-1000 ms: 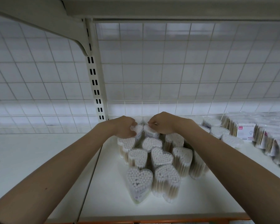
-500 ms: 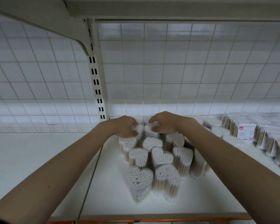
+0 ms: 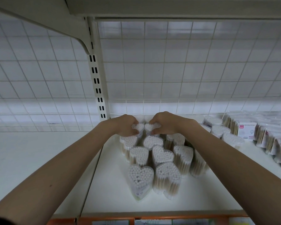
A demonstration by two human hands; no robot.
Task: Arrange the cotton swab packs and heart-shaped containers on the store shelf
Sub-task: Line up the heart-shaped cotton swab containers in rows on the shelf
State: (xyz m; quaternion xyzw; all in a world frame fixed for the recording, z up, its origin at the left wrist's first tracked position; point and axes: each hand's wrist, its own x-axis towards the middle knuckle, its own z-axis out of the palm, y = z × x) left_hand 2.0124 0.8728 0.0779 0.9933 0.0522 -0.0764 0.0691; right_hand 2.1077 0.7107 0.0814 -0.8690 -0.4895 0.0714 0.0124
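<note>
Several clear heart-shaped containers (image 3: 162,154) full of cotton swabs stand upright in rows on the white shelf (image 3: 110,192). Both arms reach to the back of the group. My left hand (image 3: 126,125) grips a heart container (image 3: 137,127) at the rear left, fingers curled round its top. My right hand (image 3: 165,123) grips the neighbouring heart container (image 3: 149,127) at the rear. The two held containers sit side by side, nearly touching. Clear cotton swab packs (image 3: 248,130) with wooden sticks lie in a row at the right.
A wire grid back panel (image 3: 169,70) closes the shelf behind. A slotted white upright (image 3: 96,82) and bracket divide this bay from the shelf bay (image 3: 31,156) at the left. An upper shelf hangs overhead. An orange price rail (image 3: 152,220) runs along the front edge.
Both hands have stayed at the rear heart containers; their fingers have closed more fully round the two tops. The view has shifted slightly.
</note>
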